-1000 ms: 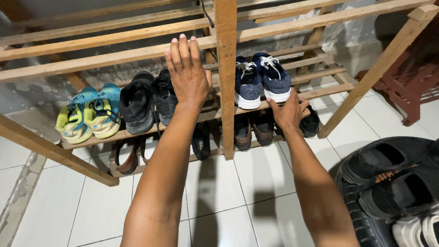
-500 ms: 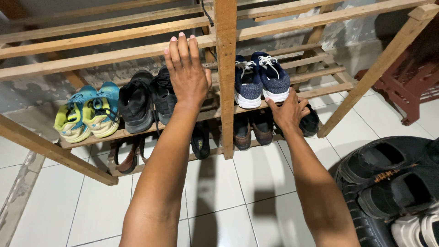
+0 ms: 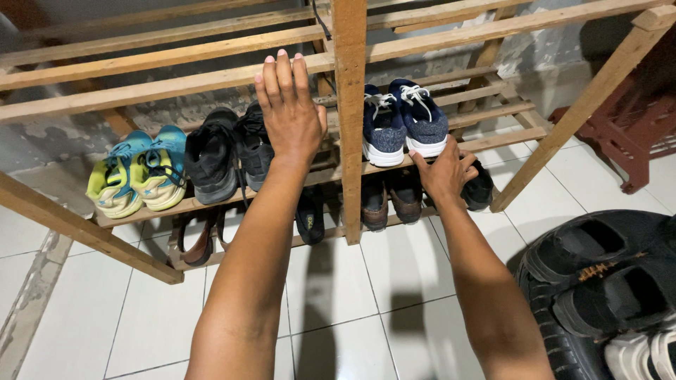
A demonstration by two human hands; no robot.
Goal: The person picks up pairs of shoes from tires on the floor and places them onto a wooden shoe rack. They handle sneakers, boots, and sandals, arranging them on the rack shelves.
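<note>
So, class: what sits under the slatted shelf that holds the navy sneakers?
Under the navy sneakers, a lower shelf holds brown shoes and a black shoe. The right hand and the wooden post cover parts of that row.

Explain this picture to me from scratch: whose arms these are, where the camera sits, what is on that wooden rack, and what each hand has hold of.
There is no machine here. The one camera is worn on a person's head and looks down along their two bare arms. The left hand lies flat, fingers straight, on an upper slat of a wooden shoe rack. The right hand rests at the middle shelf's front edge, just below a pair of navy sneakers; neither hand grips anything. Left of the post stand black sneakers and a yellow and teal pair. Darker shoes sit on the lowest shelf. At bottom right, black sandals lie in a pile on the white tiled floor.
</note>
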